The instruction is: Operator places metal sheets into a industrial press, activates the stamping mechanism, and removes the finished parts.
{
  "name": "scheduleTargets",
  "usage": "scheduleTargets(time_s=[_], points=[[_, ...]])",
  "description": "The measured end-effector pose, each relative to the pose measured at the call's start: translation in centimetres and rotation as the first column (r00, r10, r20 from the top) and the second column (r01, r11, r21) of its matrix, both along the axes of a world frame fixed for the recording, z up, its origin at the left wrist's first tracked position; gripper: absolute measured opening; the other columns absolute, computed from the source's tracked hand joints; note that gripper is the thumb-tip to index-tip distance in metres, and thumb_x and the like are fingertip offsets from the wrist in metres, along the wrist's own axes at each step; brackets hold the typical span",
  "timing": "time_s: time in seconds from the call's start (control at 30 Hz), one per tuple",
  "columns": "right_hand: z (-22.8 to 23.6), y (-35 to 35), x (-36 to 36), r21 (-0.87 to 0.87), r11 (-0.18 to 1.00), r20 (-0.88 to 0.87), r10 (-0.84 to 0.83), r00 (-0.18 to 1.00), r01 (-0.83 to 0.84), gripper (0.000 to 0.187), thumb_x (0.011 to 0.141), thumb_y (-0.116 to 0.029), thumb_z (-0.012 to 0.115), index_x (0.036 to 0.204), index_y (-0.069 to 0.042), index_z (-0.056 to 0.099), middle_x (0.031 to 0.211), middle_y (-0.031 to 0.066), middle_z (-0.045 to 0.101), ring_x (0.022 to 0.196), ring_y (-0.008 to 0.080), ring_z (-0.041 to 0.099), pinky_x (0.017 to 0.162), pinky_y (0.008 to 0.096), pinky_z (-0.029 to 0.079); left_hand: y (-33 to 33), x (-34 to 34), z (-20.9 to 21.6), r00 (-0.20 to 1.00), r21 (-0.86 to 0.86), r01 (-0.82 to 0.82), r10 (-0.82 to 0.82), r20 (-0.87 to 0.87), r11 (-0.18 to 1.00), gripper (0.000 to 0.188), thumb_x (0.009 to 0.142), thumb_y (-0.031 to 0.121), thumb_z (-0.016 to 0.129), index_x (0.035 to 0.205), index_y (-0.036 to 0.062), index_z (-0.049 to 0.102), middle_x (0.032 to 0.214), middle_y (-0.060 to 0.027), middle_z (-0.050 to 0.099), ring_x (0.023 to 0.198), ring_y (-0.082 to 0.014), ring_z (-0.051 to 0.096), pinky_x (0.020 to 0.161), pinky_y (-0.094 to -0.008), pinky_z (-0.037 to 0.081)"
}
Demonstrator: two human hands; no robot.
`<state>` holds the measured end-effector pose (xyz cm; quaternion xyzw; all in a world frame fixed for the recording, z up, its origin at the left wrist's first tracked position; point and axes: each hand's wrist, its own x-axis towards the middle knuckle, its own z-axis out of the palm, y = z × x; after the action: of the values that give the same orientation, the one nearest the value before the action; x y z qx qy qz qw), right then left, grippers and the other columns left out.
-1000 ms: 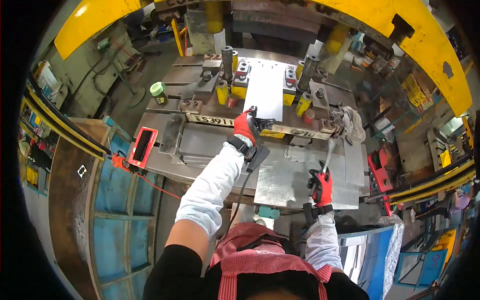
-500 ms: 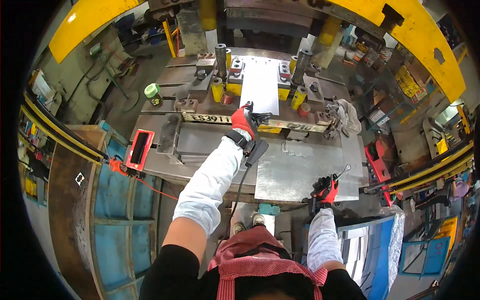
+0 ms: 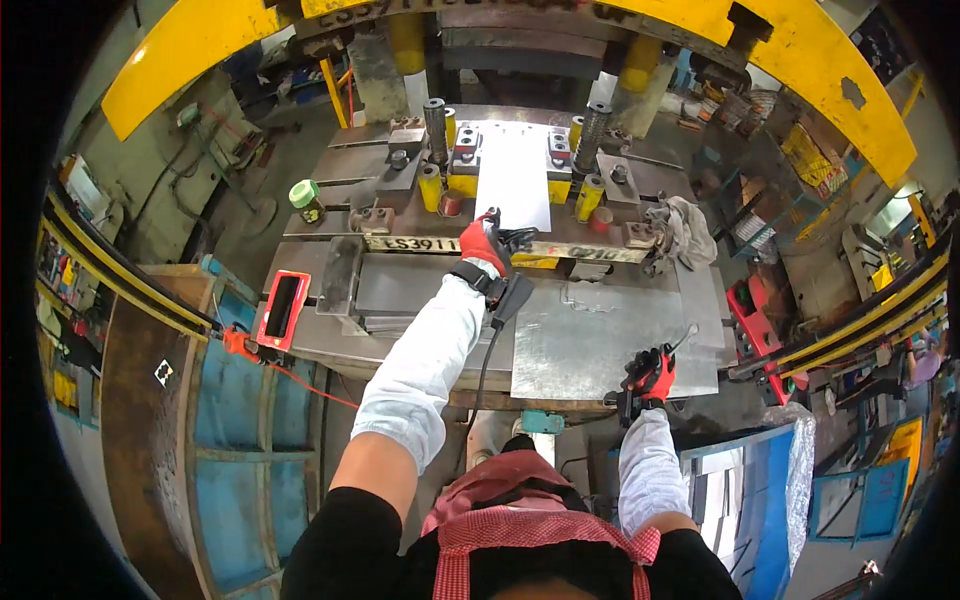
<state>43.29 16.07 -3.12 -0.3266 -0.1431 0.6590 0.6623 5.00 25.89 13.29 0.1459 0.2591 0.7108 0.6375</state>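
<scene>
In the head view, the gloved left hand (image 3: 484, 245) is at the near edge of a bright white sheet (image 3: 514, 185) lying between yellow cylinders (image 3: 589, 197); its fingertips are too small to tell whether they pinch it. Glare washes out the sheet's far end. The gloved right hand (image 3: 650, 376), above a grey metal plate (image 3: 590, 345), is closed around a metal tool (image 3: 688, 335), hiding its handle; only the shaft and tip show. The yellow frame (image 3: 205, 60) is cut off above.

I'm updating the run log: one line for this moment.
left hand: at white sheet, near edge, contact unclear | right hand: holding metal tool above metal plate | grey rag: at right
</scene>
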Motion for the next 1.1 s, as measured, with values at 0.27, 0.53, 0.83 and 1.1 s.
scheduleTargets(time_s=[0.27,0.53,0.83,1.1], points=[[1.2,-0.2,-1.3,-0.023,0.99,0.199,-0.13,0.971,0.138,0.023,0.082,-0.021,0.055,0.067,-0.013,0.039,0.05,0.0028,0.041,0.039,0.0192,0.042,0.036,0.0338,0.036,-0.2,0.1,0.1,1.0,0.004,-0.007,0.007,-0.029,1.0,0.035,0.095,0.021,0.032,0.116,-0.0048,0.044,0.108,-0.0191,0.057,0.093,-0.031,0.06,0.083,-0.043,0.052],[0.6,-0.4,-1.1,-0.038,0.975,0.24,-0.205,0.949,0.221,0.016,0.08,-0.013,0.057,0.085,-0.013,0.041,0.053,0.001,0.041,0.04,0.0158,0.042,0.038,0.0332,0.042,-0.4,0.0,-1.0,0.883,0.224,0.033,0.077,-0.462,0.974,0.035,0.093,0.025,0.032,0.108,-0.0028,0.048,0.107,-0.0214,0.058,0.089,-0.035,0.062,0.08,-0.0402,0.052],[1.4,-0.4,-1.2,-0.063,0.962,0.331,-0.231,0.915,0.266,0.027,0.087,-0.028,0.05,0.067,-0.014,0.038,0.051,0.0051,0.041,0.039,0.0214,0.041,0.033,0.0355,0.032,1.0,-0.7,-2.1,0.969,-0.065,0.171,-0.156,0.191,0.983,0.039,0.088,0.019,0.046,0.12,-0.0041,0.043,0.113,-0.018,0.056,0.091,-0.031,0.061,0.078,-0.0357,0.05],[-0.1,0.5,-1.6,-0.022,0.985,0.305,-0.156,0.94,0.17,0.029,0.086,-0.033,0.05,0.067,-0.013,0.04,0.053,0.0048,0.044,0.038,0.0234,0.044,0.03,0.0363,0.033,-0.2,-1.0,-1.5,0.994,0.098,-0.091,0.096,-0.051,0.991,0.027,0.09,0.025,0.048,0.099,0.0004,0.055,0.094,-0.0133,0.062,0.072,-0.0253,0.063,0.066,-0.0342,0.054]])
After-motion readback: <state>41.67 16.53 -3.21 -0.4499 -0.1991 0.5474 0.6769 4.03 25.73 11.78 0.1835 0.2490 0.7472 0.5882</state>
